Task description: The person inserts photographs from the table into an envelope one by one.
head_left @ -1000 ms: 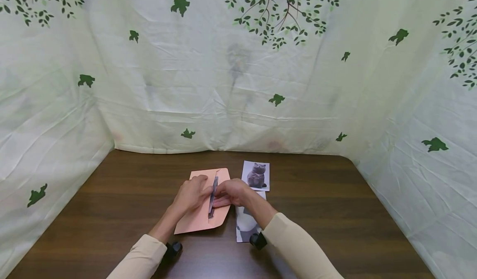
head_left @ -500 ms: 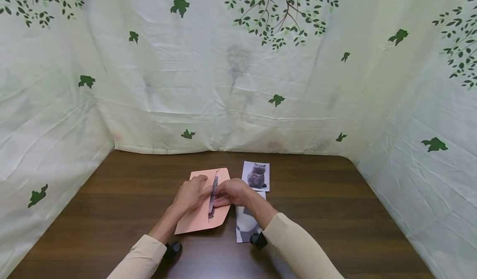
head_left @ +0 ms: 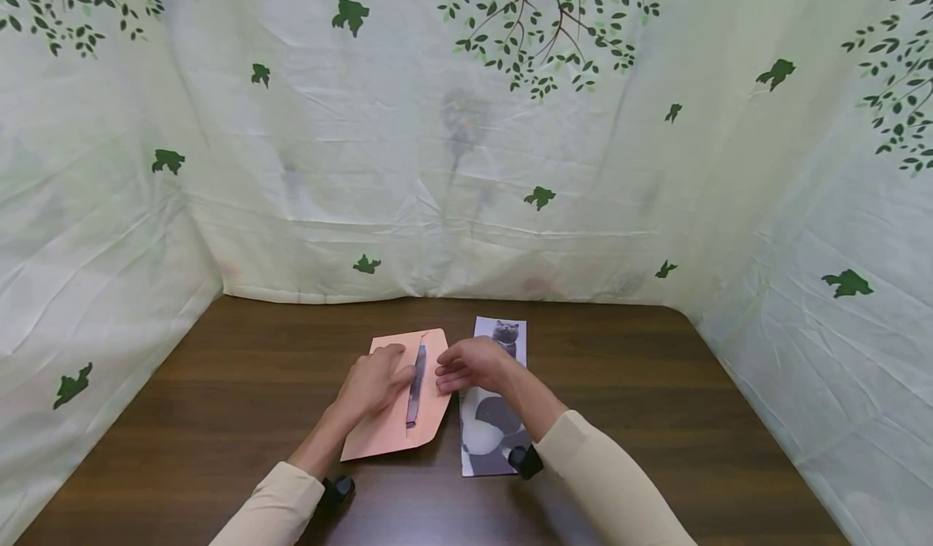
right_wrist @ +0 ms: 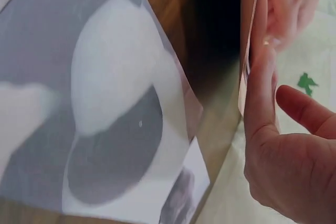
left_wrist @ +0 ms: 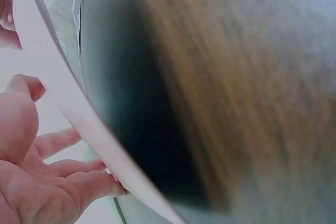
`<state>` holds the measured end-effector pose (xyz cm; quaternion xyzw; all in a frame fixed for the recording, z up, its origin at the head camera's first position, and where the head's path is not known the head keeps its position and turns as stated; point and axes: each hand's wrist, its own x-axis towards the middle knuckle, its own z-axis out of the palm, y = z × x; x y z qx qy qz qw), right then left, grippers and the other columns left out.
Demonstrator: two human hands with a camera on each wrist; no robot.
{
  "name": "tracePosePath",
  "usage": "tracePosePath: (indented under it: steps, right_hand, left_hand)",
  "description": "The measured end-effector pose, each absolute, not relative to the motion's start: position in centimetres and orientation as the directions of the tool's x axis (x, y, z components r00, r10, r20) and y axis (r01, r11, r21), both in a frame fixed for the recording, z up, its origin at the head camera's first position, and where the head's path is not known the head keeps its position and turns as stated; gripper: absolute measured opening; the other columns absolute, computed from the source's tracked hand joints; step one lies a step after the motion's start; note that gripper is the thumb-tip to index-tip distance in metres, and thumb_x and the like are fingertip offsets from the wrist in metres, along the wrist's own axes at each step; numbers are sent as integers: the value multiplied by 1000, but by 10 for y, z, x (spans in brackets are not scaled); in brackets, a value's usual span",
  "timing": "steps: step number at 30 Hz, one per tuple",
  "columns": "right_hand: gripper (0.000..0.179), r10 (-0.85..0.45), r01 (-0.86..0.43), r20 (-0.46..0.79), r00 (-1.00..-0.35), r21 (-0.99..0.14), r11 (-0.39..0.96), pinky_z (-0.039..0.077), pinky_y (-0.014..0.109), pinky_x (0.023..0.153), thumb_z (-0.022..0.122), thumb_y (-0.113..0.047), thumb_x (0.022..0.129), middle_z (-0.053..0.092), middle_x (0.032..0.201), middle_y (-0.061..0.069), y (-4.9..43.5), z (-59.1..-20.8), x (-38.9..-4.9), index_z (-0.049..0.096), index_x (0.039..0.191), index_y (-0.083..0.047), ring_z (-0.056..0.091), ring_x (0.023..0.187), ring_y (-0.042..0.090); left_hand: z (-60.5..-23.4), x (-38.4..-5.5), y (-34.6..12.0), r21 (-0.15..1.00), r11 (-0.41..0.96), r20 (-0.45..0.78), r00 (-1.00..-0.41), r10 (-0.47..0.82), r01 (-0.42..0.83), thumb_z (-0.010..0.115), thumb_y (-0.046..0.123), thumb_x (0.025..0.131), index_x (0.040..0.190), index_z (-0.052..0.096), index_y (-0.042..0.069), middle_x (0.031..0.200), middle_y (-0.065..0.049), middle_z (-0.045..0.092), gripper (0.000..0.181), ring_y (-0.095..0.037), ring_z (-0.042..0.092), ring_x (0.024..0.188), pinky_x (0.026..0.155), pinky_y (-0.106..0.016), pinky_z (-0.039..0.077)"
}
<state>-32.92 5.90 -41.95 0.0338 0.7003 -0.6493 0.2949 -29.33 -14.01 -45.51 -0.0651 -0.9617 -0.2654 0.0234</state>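
Observation:
A pink envelope is held in my left hand, which lies across its left side with the thumb near the opening. From the slot shows a narrow strip of a grey-purple picture card. In the left wrist view the envelope's edge stands above the table, with fingertips right at it. My right hand hovers at the envelope's right flap, its fingers loosely bent and overlapping the flap. In the right wrist view the thumb and a finger are apart, nothing pinched between them.
To the right lies a card with a cat photo, partly hidden by my right hand. Nearer is a picture card with grey and white shapes. Leaf-printed white cloth hangs behind the brown wooden table.
My right hand has drawn back to the right from the slot to the flap, now covering part of the cat card. More of the strip in the slot shows. My left hand stays put.

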Motion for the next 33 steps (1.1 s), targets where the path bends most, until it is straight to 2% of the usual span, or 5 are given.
tracePosePath:
  steps: [11, 15, 19, 23, 33]
  right_hand:
    - [38, -287, 414, -446, -848, -895, 169, 58, 45, 90, 54, -8, 99, 70, 104, 19, 94, -414, -338, 59, 130, 14, 73, 100, 36]
    - [35, -273, 414, -450, -850, -892, 182, 58, 43, 90, 55, -8, 99, 69, 101, 16, 105, -416, -340, 59, 127, 13, 69, 110, 40]
    - [29, -254, 411, -451, -856, -890, 197, 60, 40, 85, 58, -10, 98, 67, 89, 9, 115, -418, -341, 62, 119, 10, 72, 95, 32]
    - [30, -262, 405, -449, -854, -890, 208, 61, 37, 83, 57, -10, 99, 66, 89, 8, 126, -417, -341, 61, 121, 11, 68, 80, 21]
    - [36, -236, 415, -472, -849, -874, 254, 60, 36, 85, 55, -10, 100, 66, 91, 8, 153, -414, -338, 59, 128, 13, 69, 79, 19]
  left_hand:
    - [-456, -293, -142, 508, 849, 80, -990, 119, 143, 59, 27, 97, 140, 55, -2, 136, -26, 61, 52, -47, 59, 123, 103, -55, 47]
    - [-458, -294, -143, 507, 851, 72, -991, 117, 137, 60, 28, 98, 141, 55, -1, 137, -26, 61, 52, -47, 59, 124, 103, -55, 47]
    - [-459, -293, -144, 513, 849, 66, -992, 112, 130, 61, 28, 97, 141, 55, -1, 137, -26, 61, 52, -46, 59, 124, 102, -55, 47]
    - [-457, -293, -143, 522, 843, 67, -992, 110, 128, 62, 27, 97, 141, 56, -1, 136, -26, 61, 52, -46, 59, 124, 103, -55, 47]
    - [-456, -293, -143, 508, 846, 91, -987, 131, 159, 60, 26, 97, 139, 57, -2, 134, -26, 63, 50, -47, 61, 121, 102, -55, 47]
